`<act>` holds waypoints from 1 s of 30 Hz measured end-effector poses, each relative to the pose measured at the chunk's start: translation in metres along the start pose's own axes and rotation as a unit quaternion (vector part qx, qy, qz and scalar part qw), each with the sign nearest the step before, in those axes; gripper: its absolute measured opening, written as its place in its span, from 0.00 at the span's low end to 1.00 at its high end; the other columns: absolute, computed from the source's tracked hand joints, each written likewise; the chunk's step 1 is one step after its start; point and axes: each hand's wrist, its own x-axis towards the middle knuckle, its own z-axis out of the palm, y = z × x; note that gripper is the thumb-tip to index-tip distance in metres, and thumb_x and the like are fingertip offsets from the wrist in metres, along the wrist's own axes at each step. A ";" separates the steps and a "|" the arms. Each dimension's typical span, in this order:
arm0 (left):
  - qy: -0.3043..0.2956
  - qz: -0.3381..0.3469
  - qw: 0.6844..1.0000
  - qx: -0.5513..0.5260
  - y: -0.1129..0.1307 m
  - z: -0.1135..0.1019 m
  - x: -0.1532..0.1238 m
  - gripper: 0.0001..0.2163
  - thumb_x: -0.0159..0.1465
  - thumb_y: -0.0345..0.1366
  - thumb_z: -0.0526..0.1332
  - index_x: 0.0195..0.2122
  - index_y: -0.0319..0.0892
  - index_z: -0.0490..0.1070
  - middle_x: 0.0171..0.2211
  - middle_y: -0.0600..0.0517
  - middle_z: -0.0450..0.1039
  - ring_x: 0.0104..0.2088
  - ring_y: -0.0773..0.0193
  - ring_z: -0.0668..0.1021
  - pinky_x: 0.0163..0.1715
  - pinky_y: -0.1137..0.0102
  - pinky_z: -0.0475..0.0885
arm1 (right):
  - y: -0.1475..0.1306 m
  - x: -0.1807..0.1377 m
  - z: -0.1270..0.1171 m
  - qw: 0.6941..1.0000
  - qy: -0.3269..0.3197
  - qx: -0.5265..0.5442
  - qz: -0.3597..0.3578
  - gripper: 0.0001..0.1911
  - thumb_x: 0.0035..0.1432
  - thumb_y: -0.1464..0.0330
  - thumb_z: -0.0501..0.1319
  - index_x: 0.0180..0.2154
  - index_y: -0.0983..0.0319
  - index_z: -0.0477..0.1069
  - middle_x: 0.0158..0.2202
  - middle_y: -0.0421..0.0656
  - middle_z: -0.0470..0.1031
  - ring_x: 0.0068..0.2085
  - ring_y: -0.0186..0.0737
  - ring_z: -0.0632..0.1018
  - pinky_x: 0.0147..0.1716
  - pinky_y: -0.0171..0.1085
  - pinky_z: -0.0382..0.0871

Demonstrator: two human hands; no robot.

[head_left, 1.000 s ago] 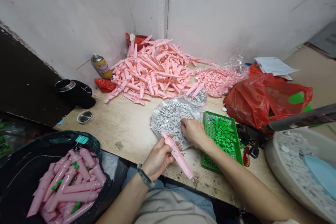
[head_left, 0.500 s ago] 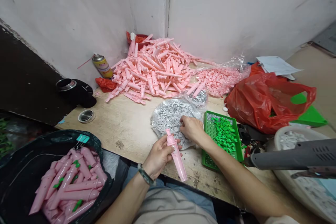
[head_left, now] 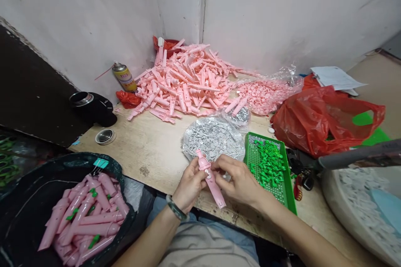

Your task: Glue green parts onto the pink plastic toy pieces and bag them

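My left hand (head_left: 189,183) is closed around a pink plastic tube (head_left: 210,178), held tilted over the table's front edge with its rounded end pointing up and away. My right hand (head_left: 239,180) has its fingertips pinched against the side of the tube; whatever small piece they hold is hidden. Just behind both hands lies a clear bag of small grey metal parts (head_left: 213,137). A green tray (head_left: 283,183) with small green clips sits right of my right hand.
A big heap of pink plastic parts (head_left: 184,83) fills the back corner, with a bag of pink rings (head_left: 266,94). A black bag of finished pink tubes (head_left: 84,212) sits lower left. A red bag (head_left: 322,117), spray can (head_left: 124,77), white basin (head_left: 360,200) and grey tool (head_left: 357,156) lie around.
My right hand left the bag of grey parts and came back to the pink tube. My left hand turned the tube slightly and kept hold of it. The grey tool at right shifted.
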 end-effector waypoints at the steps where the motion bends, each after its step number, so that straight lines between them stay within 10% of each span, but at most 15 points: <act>1: -0.011 0.005 1.000 0.003 0.000 0.001 0.000 0.19 0.54 0.31 0.66 0.47 0.41 0.68 0.38 0.49 0.76 0.35 0.64 0.78 0.38 0.69 0.74 | -0.001 -0.004 0.003 1.000 -0.003 -0.012 -0.019 0.07 0.60 0.75 0.58 0.37 0.62 0.73 0.34 0.43 0.72 0.33 0.36 0.73 0.32 0.34 0.66; 20: -0.049 -0.040 0.995 0.076 0.000 -0.008 0.001 0.19 0.56 0.37 0.69 0.47 0.39 0.71 0.35 0.50 0.74 0.34 0.62 0.77 0.34 0.67 0.77 | 0.014 0.027 -0.005 0.967 -0.058 -0.166 -0.182 0.09 0.65 0.73 0.56 0.42 0.63 0.75 0.45 0.51 0.75 0.41 0.42 0.77 0.36 0.37 0.74; 30: 0.073 -0.070 0.993 -0.065 0.011 -0.026 0.003 0.13 0.58 0.28 0.64 0.45 0.38 0.67 0.40 0.42 0.76 0.36 0.55 0.81 0.34 0.59 0.79 | 0.070 0.211 0.028 0.980 0.182 -0.082 -0.002 0.21 0.57 0.79 0.53 0.50 0.64 0.74 0.53 0.54 0.71 0.54 0.50 0.72 0.56 0.48 0.66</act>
